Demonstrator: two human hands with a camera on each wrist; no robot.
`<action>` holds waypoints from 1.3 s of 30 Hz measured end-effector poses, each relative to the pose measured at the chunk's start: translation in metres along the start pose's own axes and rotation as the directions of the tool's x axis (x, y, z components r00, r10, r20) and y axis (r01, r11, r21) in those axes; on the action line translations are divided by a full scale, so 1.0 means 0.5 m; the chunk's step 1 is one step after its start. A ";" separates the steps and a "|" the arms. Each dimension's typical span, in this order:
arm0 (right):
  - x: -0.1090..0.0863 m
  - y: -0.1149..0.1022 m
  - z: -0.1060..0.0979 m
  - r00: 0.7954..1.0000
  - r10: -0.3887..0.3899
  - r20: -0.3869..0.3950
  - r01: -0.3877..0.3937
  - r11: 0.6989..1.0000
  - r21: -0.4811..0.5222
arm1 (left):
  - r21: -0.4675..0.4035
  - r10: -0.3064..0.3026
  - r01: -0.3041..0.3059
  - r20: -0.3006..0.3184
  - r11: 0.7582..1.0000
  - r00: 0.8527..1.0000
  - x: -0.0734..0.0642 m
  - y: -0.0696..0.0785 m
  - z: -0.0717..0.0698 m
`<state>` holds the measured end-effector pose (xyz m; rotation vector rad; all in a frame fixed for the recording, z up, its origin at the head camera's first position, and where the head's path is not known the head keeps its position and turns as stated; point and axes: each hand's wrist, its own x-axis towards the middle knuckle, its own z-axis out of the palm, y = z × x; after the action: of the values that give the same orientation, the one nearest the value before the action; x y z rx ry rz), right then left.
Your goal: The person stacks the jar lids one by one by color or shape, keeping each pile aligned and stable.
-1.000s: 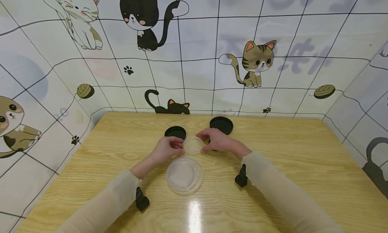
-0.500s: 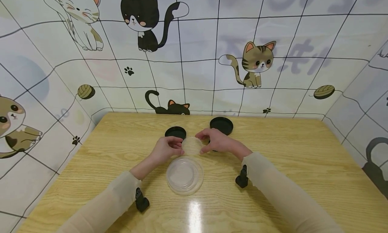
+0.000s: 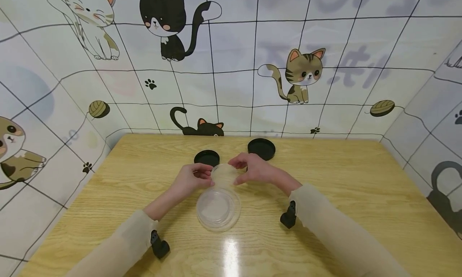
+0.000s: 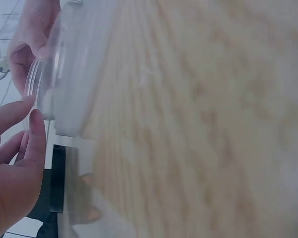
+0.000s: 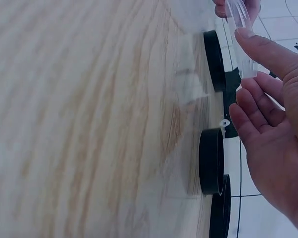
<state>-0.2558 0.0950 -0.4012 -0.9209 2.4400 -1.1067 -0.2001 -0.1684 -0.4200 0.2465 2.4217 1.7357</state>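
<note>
Clear disc: held (image 3: 222, 175) off the table (image 3: 335, 189) between both hands, close to level; being round, no long axis is shown.
Left hand: placed (image 3: 192, 176) at the disc's 9 o'clock, its edge pinched between thumb and fingers.
Right hand: placed (image 3: 257, 168) at 3 o'clock, the opposite edge pinched likewise; neither hand is set nearer to the disc.
Clear stack: seen (image 3: 215, 208) on the table between 6 and 7 o'clock from the disc, just beside its near edge; the left hand is set slightly nearer. Whether disc and stack are touching cannot be told.
Near black lid: found (image 3: 207, 157) at 10 to 11 o'clock.
Far black lid: found (image 3: 261, 149) at 2 o'clock, beyond the right hand.
Third black lid: mostly hidden by that hand in the head view.
</note>
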 end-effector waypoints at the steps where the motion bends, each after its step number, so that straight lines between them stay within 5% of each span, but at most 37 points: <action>1: -0.004 -0.003 0.002 1.000 -0.007 -0.004 0.007 1.000 -0.002 | -0.001 -0.002 0.002 0.004 1.000 1.000 -0.004 0.003 -0.001; 14: -0.042 -0.055 0.039 0.999 -0.036 -0.012 0.037 0.996 0.087 | -0.082 -0.037 0.042 0.052 0.996 0.998 -0.071 0.023 -0.022; 39: -0.082 -0.086 0.099 0.995 -0.086 0.044 0.082 0.993 0.089 | -0.030 -0.028 0.034 0.181 0.999 0.983 -0.152 0.027 -0.033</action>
<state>-0.1814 0.0732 -0.4006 -1.0195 2.3145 -1.1948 -0.1291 -0.1960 -0.4000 0.3441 2.2554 1.6613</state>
